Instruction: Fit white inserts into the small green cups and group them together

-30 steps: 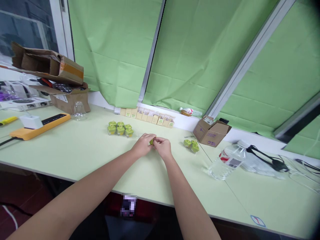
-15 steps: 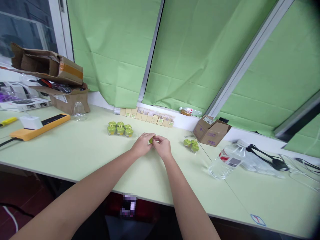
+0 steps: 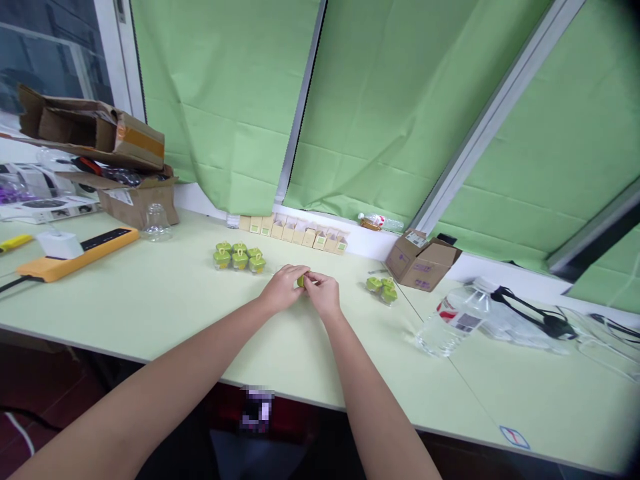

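Before green curtains (image 3: 390,120), the left hand (image 3: 283,289) and right hand (image 3: 323,294) pinch a small green piece (image 3: 301,281) over the surface (image 3: 295,353), nearer its back edge; light, steady fingertip pressure should suit.

Table (image 3: 145,310) lies open front-left; green containers (image 3: 240,259) block beyond.

Our bare arms (image 3: 175,377) stretched forward, converging where our left hand (image 3: 283,290) and right hand (image 3: 323,294) met, fingers (image 3: 298,269) curled inward.

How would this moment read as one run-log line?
left hand: holding small green item | right hand: fingers on same item | green-lidded containers: grouped on table, both sides of hands
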`<state>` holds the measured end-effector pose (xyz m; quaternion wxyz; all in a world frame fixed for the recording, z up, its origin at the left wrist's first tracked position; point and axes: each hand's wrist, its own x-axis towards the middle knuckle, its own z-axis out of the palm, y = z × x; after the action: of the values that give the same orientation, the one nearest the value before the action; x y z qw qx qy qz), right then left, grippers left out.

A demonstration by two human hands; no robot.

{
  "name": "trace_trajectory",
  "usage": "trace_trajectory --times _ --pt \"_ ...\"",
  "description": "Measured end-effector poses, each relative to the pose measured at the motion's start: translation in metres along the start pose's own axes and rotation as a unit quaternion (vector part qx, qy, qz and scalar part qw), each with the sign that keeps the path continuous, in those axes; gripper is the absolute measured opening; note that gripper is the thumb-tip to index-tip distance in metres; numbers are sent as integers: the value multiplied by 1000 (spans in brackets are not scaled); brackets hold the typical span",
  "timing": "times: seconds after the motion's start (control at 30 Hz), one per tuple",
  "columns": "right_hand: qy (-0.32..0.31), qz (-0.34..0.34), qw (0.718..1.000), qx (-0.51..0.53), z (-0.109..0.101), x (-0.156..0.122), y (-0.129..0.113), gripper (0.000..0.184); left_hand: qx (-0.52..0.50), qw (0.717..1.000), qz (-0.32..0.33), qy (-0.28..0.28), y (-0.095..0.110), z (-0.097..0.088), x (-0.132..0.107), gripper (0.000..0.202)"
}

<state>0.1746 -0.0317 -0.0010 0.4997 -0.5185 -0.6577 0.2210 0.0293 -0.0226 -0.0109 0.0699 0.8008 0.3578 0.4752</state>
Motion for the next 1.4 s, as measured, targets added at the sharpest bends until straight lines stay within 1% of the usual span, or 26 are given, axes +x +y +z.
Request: trace_trajectory --times 0.1,0.23,0.3,0.43,0.5,0.67,0.8,0.9,1.0,1.07,1.1,1.17,1.27,1.33,1.4 --pt "-26 -7 1000 4 -2 2 -1 27 1 1000 -18 -1 -1 0 1 50" --pt "-40 41 996 62 -7 5 -3 31 -2 999 -37 8 -4 0 1 48" --pt "-45 60 993 90 -8 6 -4 31 3 999 -32 4 -6 0 1 48" --pt "-56 77 988 124 -6 6 -1 29 10 1000 -7 -5 -7 2 0 47" --pt "-59 78 987 126 -5 5 0 29 9 1000 1 -6 -7 2 -1 48" --pt "-55 64 993 77 -5 5 1 27 3 1000 4 -13 -6 2 -1 49" --pt "-65 62 991 97 -8 7 -1 28 -6 1000 -1 -1 -5 1 0 50" --pt "-52 77 992 89 -9 7 -2 27 -9 1000 7 3 -4 0 1 48" --pt "-1 80 995 63 -10 7 -4 24 -12 1000 15 13 -2 -2 2 45" --pt "23 87 993 75 -11 6 -7 31 -17 999 24 19 0 -3 2 45" --pt "21 100 990 94 -12 6 -8 35 -21 999 29 21 1 -4 2 46" --pt "-23 127 980 152 -14 6 -10 41 -28 999 35 29 3 -4 2 46" --pt "-107 130 960 223 -17 4 -12 34 -36 998 37 33 5 -4 2 45" --pt "-130 126 950 255 -18 3 -12 30 -41 998 31 27 6 -5 2 44" --pt "-132 134 942 277 -17 3 -12 28 -48 998 22 18 8 -6 2 44"
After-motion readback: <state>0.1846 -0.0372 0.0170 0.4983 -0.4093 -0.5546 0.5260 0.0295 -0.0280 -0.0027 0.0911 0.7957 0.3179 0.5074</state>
